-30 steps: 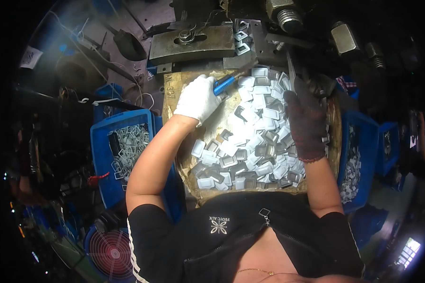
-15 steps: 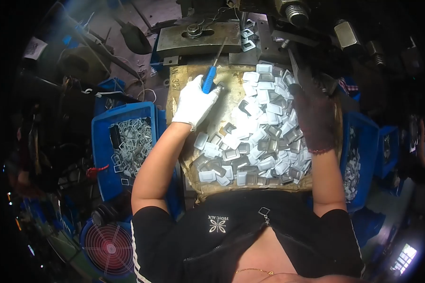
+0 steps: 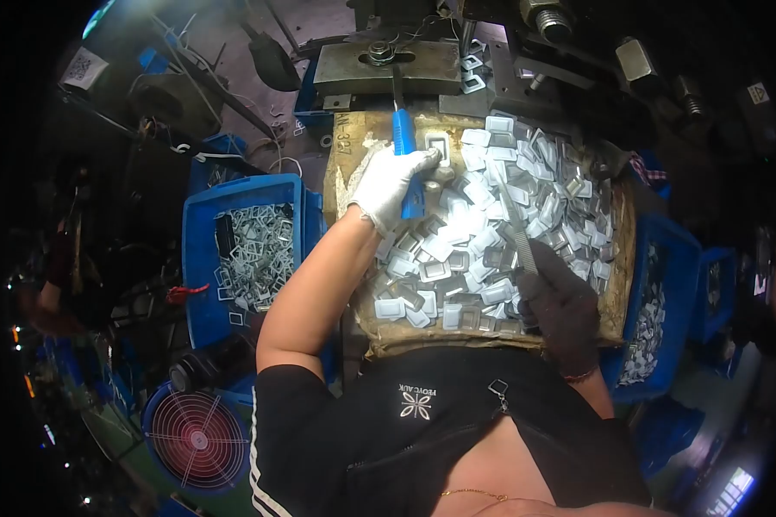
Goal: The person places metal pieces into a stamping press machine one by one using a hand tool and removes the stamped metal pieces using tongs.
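Note:
My left hand [image 3: 386, 183], in a white glove, is closed around a blue-handled tool [image 3: 403, 133] whose metal shaft points away from me. By its fingertips is a small rectangular metal piece [image 3: 438, 148]; whether they grip it I cannot tell. A dark glove covers my right hand [image 3: 560, 306], which is closed on ridged metal tweezers [image 3: 519, 233]. The tweezers' tips point away from me, over the heap of small tray-shaped metal pieces [image 3: 483, 250]. The heap covers much of the worn board [image 3: 347, 159] in front of me.
A blue bin [image 3: 191, 258] of thin metal frames stands at left; another blue bin [image 3: 677, 284] with metal pieces is at right. Beyond the board are a bolted steel bar [image 3: 336, 73] and a large bolt [image 3: 550, 21]. A fan [image 3: 200, 441] stands at lower left.
My right hand has come back toward me, and the tweezers now show clearly over the heap. My left hand has shifted slightly right and nearer, turning the blue-handled tool more upright.

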### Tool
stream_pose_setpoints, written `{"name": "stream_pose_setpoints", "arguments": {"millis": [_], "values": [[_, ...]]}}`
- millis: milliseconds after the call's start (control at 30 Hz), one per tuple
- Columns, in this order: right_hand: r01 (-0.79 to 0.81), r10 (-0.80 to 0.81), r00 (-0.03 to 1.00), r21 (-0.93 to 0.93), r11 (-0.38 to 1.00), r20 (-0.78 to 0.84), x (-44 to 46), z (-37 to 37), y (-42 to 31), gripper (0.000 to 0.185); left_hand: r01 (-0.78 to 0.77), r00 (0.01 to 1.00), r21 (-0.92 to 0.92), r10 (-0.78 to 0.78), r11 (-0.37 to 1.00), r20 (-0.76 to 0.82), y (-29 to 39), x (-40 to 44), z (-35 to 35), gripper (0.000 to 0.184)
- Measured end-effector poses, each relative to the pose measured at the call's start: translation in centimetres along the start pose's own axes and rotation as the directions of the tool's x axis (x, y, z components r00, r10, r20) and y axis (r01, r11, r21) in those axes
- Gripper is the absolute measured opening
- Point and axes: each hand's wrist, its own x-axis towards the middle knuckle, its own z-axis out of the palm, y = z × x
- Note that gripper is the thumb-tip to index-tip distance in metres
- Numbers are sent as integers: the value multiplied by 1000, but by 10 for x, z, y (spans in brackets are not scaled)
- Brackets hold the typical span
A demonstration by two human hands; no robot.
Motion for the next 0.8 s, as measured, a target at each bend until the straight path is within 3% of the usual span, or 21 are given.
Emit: {"name": "stream_pose_setpoints", "arguments": {"millis": [167,267,367,400,500,600,700,800], "values": [[114,-112,993,-55,992,45,4,-1,15,46,4,998,-84,1,996,60,-6,1,9,14],[101,-98,993,-51,994,62,3,-2,12,45,-115,988,166,131,979,-86,-4,-10,12,24],[118,-105,985,-94,989,136,2,-4,3,44,-211,965,559,263,802,-13,-1,1,-14,32],[135,-114,979,-123,983,168,3,-5,2,44,-264,962,492,265,829,69,4,-3,-13,36],[118,-96,987,-166,979,132,4,-3,3,44,-264,961,603,258,753,98,19,-13,-4,35],[181,-155,978,-195,964,139,9,-7,10,44,-252,963,626,257,738,84,23,-6,-6,35],[255,-240,967,-294,921,90,15,-13,12,44,-192,980,523,187,830,63,28,4,-4,32],[169,-177,984,-304,938,0,20,-20,6,44,-165,982,604,189,780,25,29,17,6,32]]}}
